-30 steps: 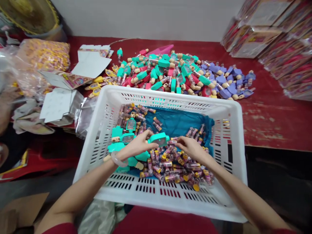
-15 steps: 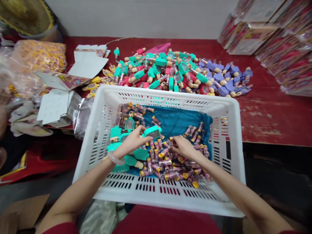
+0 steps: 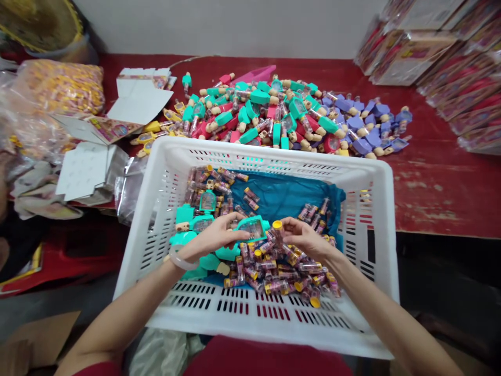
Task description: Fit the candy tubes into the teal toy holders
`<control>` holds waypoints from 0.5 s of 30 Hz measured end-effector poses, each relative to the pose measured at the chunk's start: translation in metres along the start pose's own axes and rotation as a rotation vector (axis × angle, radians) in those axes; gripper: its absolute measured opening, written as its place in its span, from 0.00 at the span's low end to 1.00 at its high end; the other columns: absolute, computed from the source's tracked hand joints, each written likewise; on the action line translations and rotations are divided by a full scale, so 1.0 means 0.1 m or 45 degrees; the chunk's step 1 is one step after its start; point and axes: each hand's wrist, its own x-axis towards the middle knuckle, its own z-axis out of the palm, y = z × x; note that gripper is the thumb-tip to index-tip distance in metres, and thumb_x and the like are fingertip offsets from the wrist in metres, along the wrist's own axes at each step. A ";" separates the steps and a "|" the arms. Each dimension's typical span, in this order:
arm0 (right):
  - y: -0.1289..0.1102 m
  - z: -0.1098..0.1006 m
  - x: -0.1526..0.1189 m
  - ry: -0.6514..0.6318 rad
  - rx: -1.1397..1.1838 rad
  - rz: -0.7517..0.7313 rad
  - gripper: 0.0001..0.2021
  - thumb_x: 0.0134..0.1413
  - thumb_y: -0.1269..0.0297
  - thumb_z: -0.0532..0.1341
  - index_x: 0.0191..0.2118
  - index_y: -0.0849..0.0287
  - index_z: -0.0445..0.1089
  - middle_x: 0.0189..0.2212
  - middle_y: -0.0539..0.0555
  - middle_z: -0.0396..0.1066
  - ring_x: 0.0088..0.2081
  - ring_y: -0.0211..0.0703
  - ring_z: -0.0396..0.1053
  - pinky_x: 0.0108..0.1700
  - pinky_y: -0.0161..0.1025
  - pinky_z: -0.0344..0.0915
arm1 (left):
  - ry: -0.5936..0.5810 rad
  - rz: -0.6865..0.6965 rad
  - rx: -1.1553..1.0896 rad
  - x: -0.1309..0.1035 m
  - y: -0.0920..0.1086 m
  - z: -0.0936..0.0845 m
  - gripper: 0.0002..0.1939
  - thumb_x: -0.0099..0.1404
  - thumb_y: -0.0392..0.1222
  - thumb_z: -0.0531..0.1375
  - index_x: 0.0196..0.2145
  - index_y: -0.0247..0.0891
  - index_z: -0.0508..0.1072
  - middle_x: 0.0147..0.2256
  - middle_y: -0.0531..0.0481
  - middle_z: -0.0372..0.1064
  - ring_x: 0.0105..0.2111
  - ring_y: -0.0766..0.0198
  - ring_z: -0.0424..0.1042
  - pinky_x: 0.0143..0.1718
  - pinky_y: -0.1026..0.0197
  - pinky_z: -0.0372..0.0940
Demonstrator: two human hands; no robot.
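My left hand (image 3: 221, 233) is closed around a teal plastic toy case (image 3: 253, 228) with a clear window, held tilted above the basket. Facing it, my right hand (image 3: 299, 235) pinches a small clear tube with a yellow cap (image 3: 277, 225), lifted just over the pile. Beneath both hands lie many similar yellow-capped tubes (image 3: 270, 265) on a blue plastic sheet (image 3: 274, 194). More teal cases (image 3: 185, 213) are heaped at the left inside the white slotted basket (image 3: 256, 151), some with beige figure-like ends.
Behind the basket, a heap of teal, red, yellow and purple toy pieces (image 3: 250, 107) covers part of the red table (image 3: 442, 201). Packaged boxes (image 3: 415, 55) are stacked at the right. Folded cardboard (image 3: 84, 169) and a bag of yellow pieces (image 3: 68, 86) stand at the left.
My right hand has picked a yellow-capped tube out of the pile and raised it. The teal case in my left hand has turned its window upward and shifted slightly right and nearer.
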 end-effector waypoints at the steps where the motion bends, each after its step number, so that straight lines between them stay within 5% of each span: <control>1: 0.03 0.02 0.00 -0.034 -0.119 -0.020 0.18 0.41 0.66 0.64 0.42 0.56 0.65 0.35 0.50 0.68 0.37 0.41 0.67 0.40 0.39 0.65 | -0.017 -0.017 0.017 -0.01 0.01 0.01 0.22 0.56 0.54 0.62 0.44 0.40 0.65 0.22 0.59 0.59 0.19 0.71 0.59 0.19 0.69 0.54; 4: 0.13 0.05 0.00 0.002 -0.658 -0.132 0.14 0.47 0.68 0.55 0.43 0.57 0.65 0.35 0.50 0.66 0.37 0.41 0.64 0.40 0.38 0.63 | 0.065 -0.063 0.137 0.01 -0.04 -0.01 0.25 0.55 0.56 0.61 0.45 0.39 0.66 0.21 0.59 0.57 0.19 0.69 0.59 0.19 0.68 0.52; 10: 0.32 0.18 0.13 0.601 -1.835 -0.319 0.14 0.55 0.68 0.54 0.46 0.64 0.67 0.47 0.65 0.62 0.48 0.56 0.58 0.49 0.50 0.56 | 0.574 0.018 0.635 0.15 -0.23 -0.22 0.23 0.59 0.58 0.57 0.45 0.39 0.66 0.25 0.55 0.64 0.24 0.63 0.65 0.24 0.64 0.54; 15: 0.55 0.60 0.50 0.306 -2.002 -0.317 0.11 0.59 0.63 0.55 0.41 0.60 0.71 0.44 0.65 0.64 0.46 0.56 0.58 0.45 0.49 0.57 | 0.557 0.076 0.696 0.18 -0.26 -0.24 0.22 0.61 0.57 0.56 0.46 0.39 0.65 0.26 0.54 0.66 0.26 0.61 0.67 0.26 0.64 0.54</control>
